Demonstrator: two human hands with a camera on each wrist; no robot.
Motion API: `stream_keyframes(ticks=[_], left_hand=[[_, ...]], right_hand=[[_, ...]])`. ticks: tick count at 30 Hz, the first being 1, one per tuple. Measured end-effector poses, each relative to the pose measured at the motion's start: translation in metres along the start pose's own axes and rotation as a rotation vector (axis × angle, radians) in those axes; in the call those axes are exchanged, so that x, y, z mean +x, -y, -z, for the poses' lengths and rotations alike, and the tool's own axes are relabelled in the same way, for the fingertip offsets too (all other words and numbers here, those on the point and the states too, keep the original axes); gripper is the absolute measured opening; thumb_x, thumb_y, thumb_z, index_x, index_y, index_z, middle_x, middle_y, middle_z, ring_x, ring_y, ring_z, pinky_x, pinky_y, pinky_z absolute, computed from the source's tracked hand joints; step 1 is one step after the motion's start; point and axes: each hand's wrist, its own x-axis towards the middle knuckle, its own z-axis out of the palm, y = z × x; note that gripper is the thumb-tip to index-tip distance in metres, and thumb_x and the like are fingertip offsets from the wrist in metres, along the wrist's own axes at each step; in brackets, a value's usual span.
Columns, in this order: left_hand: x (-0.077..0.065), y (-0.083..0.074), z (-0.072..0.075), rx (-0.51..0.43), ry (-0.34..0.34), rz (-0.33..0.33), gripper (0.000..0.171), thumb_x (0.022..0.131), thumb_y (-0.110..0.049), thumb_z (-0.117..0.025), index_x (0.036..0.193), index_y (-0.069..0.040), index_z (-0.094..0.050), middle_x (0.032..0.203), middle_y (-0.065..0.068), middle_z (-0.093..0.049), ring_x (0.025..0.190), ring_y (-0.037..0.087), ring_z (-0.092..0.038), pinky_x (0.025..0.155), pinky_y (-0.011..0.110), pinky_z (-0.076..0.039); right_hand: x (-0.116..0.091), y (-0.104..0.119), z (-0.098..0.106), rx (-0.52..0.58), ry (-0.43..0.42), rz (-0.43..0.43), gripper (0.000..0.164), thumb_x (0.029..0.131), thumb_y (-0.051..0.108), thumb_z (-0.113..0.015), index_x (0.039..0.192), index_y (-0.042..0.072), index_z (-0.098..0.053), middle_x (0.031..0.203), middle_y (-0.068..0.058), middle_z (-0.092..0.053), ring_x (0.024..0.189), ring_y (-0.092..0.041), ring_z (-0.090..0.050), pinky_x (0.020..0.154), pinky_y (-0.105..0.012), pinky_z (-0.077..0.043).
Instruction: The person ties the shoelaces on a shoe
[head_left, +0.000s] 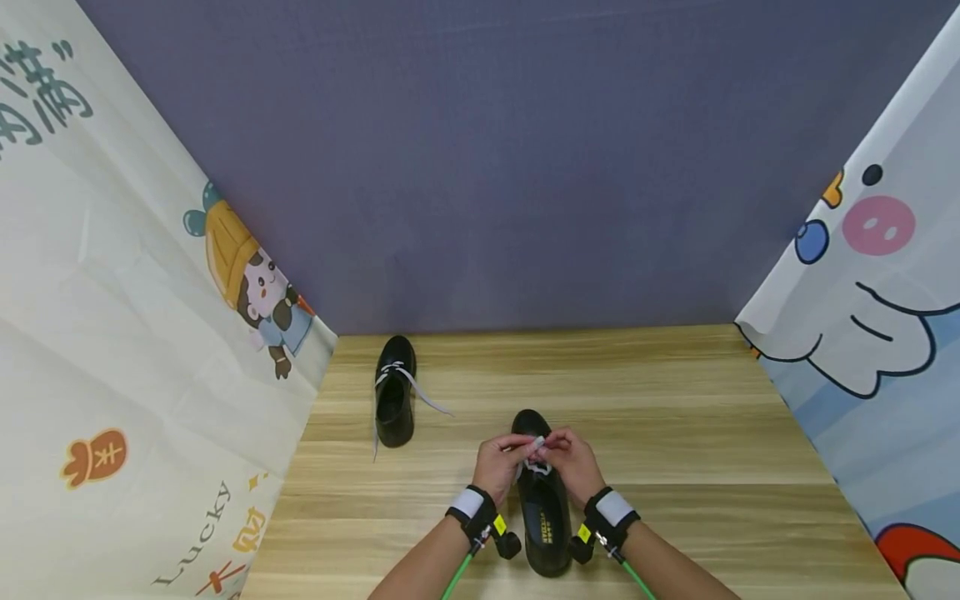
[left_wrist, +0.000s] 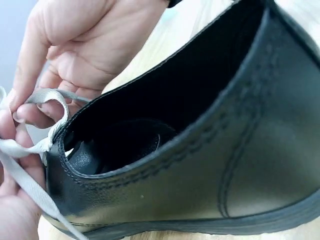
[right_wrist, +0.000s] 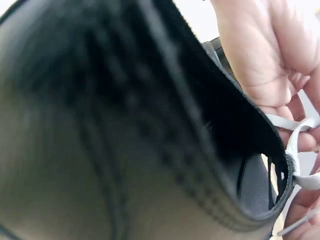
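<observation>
A black lace-up shoe (head_left: 545, 525) lies on the wood-grain surface with its toe pointing away from me. Over its front, my left hand (head_left: 497, 468) and right hand (head_left: 577, 468) meet, fingertips close together. Between them runs the pale shoelace (left_wrist: 55, 97), crossed and looped above the eyelets. Thumb and fingers of each hand pinch part of this lace, and one end trails down past my left hand (left_wrist: 17, 220) in the left wrist view. The right wrist view has the shoe's collar (right_wrist: 200, 135) in front, with the looped lace at the right edge.
To the left stands a second black shoe (head_left: 395, 392), its pale lace (head_left: 427, 398) loose and spread over the wood-grain surface (head_left: 675, 400). A purple-grey panel (head_left: 525, 167) rises behind. Printed white cloths hang on the left (head_left: 150, 333) and right (head_left: 900, 275).
</observation>
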Motion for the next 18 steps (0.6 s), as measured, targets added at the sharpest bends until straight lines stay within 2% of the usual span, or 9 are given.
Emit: stream_keyframes(ticks=[3, 5, 10, 13, 18], left_hand=[[0.0001, -0.0007, -0.002, 0.074, -0.059, -0.012, 0.017, 0.082, 0.005, -0.077, 0.096, 0.014, -0.072, 0.088, 0.013, -0.073, 0.073, 0.014, -0.065, 0.067, 0.023, -0.054], [-0.0004, -0.0014, -0.0032, 0.124, -0.093, -0.02, 0.015, 0.082, 0.004, -0.078, 0.093, 0.012, -0.073, 0.088, 0.012, -0.072, 0.074, 0.013, -0.065, 0.066, 0.023, -0.053], [-0.0042, -0.0071, -0.007, 0.163, -0.126, -0.013, 0.015, 0.082, 0.004, -0.078, 0.094, 0.012, -0.071, 0.086, 0.008, -0.07, 0.074, 0.013, -0.066, 0.067, 0.024, -0.053], [-0.0058, -0.0091, -0.0082, 0.147, -0.118, -0.005, 0.016, 0.083, 0.003, -0.078, 0.095, 0.012, -0.07, 0.086, 0.008, -0.07, 0.074, 0.014, -0.068, 0.069, 0.026, -0.055], [-0.0075, -0.0082, -0.0065, 0.15, -0.105, -0.001, 0.015, 0.084, 0.002, -0.077, 0.096, 0.01, -0.071, 0.09, 0.01, -0.072, 0.08, 0.015, -0.07, 0.073, 0.028, -0.057]], right_hand=[[-0.0011, 0.0012, -0.0006, -0.082, 0.02, 0.078, 0.032, 0.089, -0.014, -0.063, 0.117, -0.004, -0.053, 0.1, -0.016, -0.061, 0.08, -0.018, -0.065, 0.071, -0.026, -0.054], [-0.0021, -0.0001, -0.0006, -0.145, 0.039, 0.182, 0.036, 0.087, -0.018, -0.062, 0.119, -0.003, -0.054, 0.104, -0.018, -0.056, 0.077, -0.016, -0.064, 0.069, -0.025, -0.054], [-0.0043, -0.0035, -0.0009, -0.325, 0.0, 0.393, 0.028, 0.081, -0.02, -0.068, 0.103, -0.002, -0.066, 0.11, -0.017, -0.05, 0.076, -0.011, -0.063, 0.066, -0.024, -0.055], [-0.0048, -0.0035, -0.0007, -0.405, -0.038, 0.419, 0.021, 0.081, -0.015, -0.071, 0.098, -0.002, -0.07, 0.111, -0.015, -0.05, 0.078, -0.013, -0.063, 0.066, -0.025, -0.054], [-0.0049, -0.0016, -0.0001, -0.474, -0.043, 0.385, 0.013, 0.084, -0.007, -0.074, 0.097, -0.004, -0.073, 0.112, -0.014, -0.053, 0.086, -0.018, -0.062, 0.071, -0.026, -0.055]])
